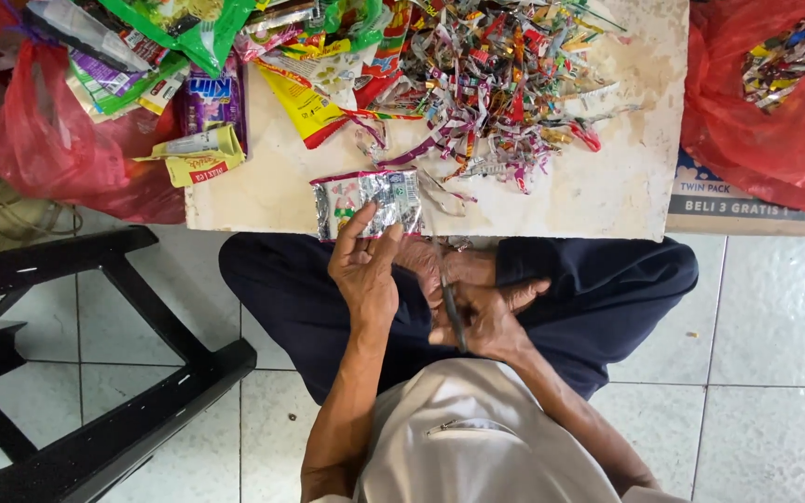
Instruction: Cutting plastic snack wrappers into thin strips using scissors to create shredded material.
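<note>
My left hand (365, 270) rests its fingers on a silvery foil wrapper (368, 199) that lies flat at the near edge of a low pale board (607, 186). My right hand (488, 315) is closed around a pair of dark scissors (452, 312) held over my lap, blades pointing toward the board. A heap of cut, folded colourful wrapper strips (491, 74) covers the far middle of the board.
Loose snack wrappers (207, 56) pile at the board's far left. Red plastic bags (48, 140) (775, 121) sit on both sides, the right one holding more strips. A black plastic stool (95, 373) lies on the tiled floor at left. A cardboard box (738, 200) sits at right.
</note>
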